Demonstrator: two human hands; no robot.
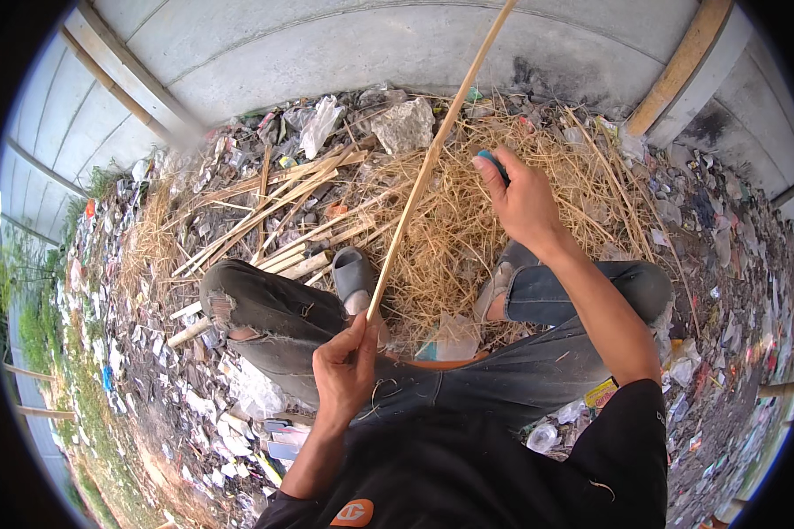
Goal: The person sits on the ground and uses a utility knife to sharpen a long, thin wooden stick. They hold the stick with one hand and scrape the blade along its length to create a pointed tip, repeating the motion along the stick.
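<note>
1. A long bamboo strip (432,159) runs from the lap up and away, past the top edge, slanting over a heap of dry straw (468,220).
2. Left hand (344,366) is closed round the strip's near end, thumb on top, just above the knees.
3. Right hand (520,198) is out over the straw, apart from the strip, fingers wrapped round a small teal-handled tool (492,161); its blade is hidden.
4. Grey sandal (353,275) sits beside the strip.
5. More split bamboo (273,220) lies left, litter all round, concrete wall (344,44) behind.
</note>
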